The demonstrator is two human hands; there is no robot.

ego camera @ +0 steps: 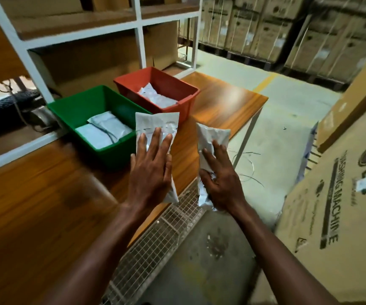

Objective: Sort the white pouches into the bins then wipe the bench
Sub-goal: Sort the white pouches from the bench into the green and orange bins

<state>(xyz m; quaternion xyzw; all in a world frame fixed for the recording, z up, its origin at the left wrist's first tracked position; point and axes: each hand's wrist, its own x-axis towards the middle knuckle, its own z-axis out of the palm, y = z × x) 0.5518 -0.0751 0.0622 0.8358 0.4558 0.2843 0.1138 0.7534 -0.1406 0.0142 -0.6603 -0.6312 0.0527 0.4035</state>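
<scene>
Green bin (85, 106): two white pouches (104, 129).
Red bin (173, 84): pouches too.
Left hand (150, 170): holds a pouch (155, 123).
Right hand (220, 183): grips another pouch (211, 135).

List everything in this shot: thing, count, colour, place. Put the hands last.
green bin: one, green, on the bench, left of the red bin.
red bin: one, red, on the bench, farther back and to the right.
pouches in green bin: at least two, white, lying flat inside.
pouches in red bin: count unclear, white, inside.
held pouches: two, white, one in the left hand, one in the right.
bench: one, brown wood.
shelf frame: one, white, behind the bins.
cardboard cartons: several, brown, at right and along the back wall.
wire mesh: one, pale, on the floor below the bench edge.
left hand: holds a pouch.
right hand: holds a pouch.
</scene>
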